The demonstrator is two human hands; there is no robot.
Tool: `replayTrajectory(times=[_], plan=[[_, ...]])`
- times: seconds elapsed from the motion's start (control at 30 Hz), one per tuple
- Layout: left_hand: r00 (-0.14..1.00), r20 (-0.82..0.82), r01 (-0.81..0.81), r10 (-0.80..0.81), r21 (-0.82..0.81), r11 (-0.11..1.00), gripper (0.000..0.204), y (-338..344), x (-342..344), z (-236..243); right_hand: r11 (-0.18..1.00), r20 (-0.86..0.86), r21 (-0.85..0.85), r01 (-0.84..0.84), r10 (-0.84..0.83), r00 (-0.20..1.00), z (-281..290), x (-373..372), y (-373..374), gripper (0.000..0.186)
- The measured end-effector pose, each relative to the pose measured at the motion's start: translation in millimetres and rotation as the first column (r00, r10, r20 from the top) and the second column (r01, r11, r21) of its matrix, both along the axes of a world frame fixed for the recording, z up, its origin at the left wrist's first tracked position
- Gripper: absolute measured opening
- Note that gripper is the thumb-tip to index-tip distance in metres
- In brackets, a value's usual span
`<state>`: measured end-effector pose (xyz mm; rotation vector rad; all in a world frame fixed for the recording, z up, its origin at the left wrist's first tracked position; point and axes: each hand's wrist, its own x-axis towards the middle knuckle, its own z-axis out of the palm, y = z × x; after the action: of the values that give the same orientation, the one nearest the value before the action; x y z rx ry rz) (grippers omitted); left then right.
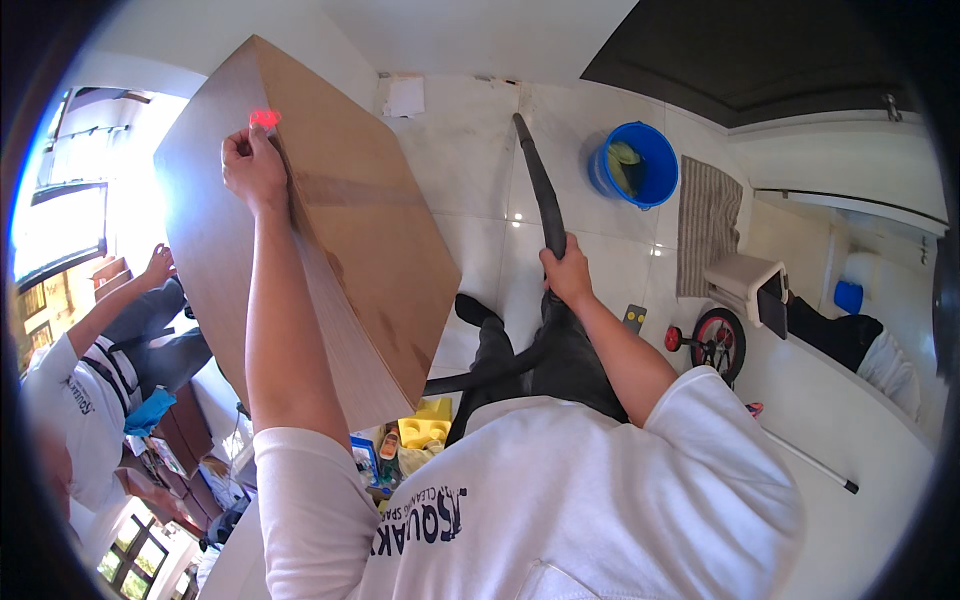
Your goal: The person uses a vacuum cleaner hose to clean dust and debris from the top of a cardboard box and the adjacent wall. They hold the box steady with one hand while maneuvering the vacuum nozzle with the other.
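Observation:
My left hand [252, 170] is closed at the upper edge of a large tan wooden panel piece [365, 250], its fingers curled beside a small bright red item or glow [264, 118] that I cannot make out. My right hand [566, 268] grips a dark vacuum hose with a long tapered nozzle [536, 170], whose tip points forward over the white tiles. The hose runs back past my legs and below the wooden piece. Beneath that piece, by my body, are yellow plastic items [426, 425] and bottles [389, 444].
A blue bucket [660, 165] with cloth, striped mat [705, 210], beige step stool or bin [735, 280], small wheeled bike [718, 345] and metal pole [810, 460] stand or lie rightward, near a dark door [740, 60]. At left, another person [75, 390] in white reaches toward the wooden piece.

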<state>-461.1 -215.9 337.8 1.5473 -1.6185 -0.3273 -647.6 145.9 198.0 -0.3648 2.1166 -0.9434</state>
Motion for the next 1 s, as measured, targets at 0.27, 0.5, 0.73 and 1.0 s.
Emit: replayTrajectory(times=[0.27,0.5,0.73,1.0], plan=[[1.000,0.023,-0.001,0.001,-0.011,1.000,0.023,4.6,-2.6,2.6,0.999,-0.011,0.039,0.036,-0.036,0.999,4.2,8.4,-11.0,0.043],[1.000,0.020,0.021,-0.021,-0.023,1.000,0.023,0.4,-2.6,0.9,0.998,-0.022,0.019,0.052,-0.052,0.998,-6.7,-32.6,-62.7,0.040],[0.999,0.051,-0.010,0.009,0.013,1.000,0.024,4.7,-2.5,4.5,0.996,-0.036,0.017,0.087,-0.086,0.996,-11.5,-38.8,-65.2,0.038],[1.000,0.015,-0.003,0.003,-0.001,1.000,0.023,2.6,-2.1,-0.3,0.981,0.001,-0.109,0.160,-0.161,0.987,-14.0,-63.1,-90.6,0.030]])
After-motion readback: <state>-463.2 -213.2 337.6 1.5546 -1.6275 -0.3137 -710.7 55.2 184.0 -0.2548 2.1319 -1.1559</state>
